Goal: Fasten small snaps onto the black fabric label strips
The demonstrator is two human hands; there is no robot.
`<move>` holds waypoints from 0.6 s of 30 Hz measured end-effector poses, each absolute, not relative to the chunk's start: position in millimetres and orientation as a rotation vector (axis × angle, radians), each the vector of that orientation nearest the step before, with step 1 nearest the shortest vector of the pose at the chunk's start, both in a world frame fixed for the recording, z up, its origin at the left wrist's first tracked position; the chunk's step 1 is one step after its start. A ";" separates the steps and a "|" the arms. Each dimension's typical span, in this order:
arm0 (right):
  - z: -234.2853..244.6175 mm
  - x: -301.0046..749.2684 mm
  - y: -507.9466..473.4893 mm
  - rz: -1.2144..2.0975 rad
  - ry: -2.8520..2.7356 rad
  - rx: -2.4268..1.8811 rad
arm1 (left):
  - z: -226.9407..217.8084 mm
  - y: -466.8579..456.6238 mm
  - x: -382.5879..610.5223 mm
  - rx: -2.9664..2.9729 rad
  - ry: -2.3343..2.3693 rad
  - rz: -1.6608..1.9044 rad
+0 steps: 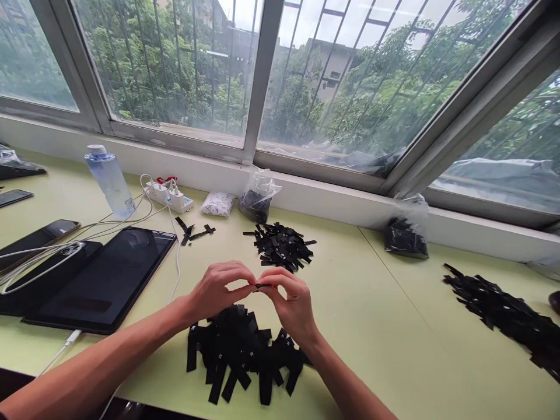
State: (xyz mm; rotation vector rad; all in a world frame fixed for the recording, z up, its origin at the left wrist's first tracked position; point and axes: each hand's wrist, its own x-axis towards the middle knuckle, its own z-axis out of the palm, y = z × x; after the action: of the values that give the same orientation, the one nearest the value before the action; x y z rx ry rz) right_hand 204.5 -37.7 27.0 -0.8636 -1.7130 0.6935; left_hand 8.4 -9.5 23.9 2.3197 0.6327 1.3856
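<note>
Left hand: closed to a fingertip pinch on a black strip, (223, 289)
Right hand: (292, 294) pinched on the same strip, tips nearly meeting the left's
Strip: (263, 286) above the table (350, 280), between near-edge pile (242, 350) and window-edge pile (282, 245); largely hidden by fingers
Pinch: light, even pressure probably prevents twisting
Wrists: best level, clear of the near-edge pile

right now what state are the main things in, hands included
Left hand: pinching a small black piece
Right hand: pinching the same piece
Near black strips: loosely heaped
Middle black strips: loosely heaped
Rightmost black strips: in a long heap
Water bottle: capped, standing
Tablet: screen dark
Power strip: plugs inserted
Two clear bags: dark contents inside
</note>
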 end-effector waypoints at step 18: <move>19.2 217.0 -36.3 0.209 -1.794 -0.903 | 9.3 -1.5 9.9 2.409 0.862 1.272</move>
State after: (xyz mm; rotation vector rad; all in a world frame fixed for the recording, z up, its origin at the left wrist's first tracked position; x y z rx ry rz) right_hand 217.0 -36.3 19.2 -0.9034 -1.7936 0.2092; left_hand 9.9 -1.5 9.3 2.4094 0.8621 1.2723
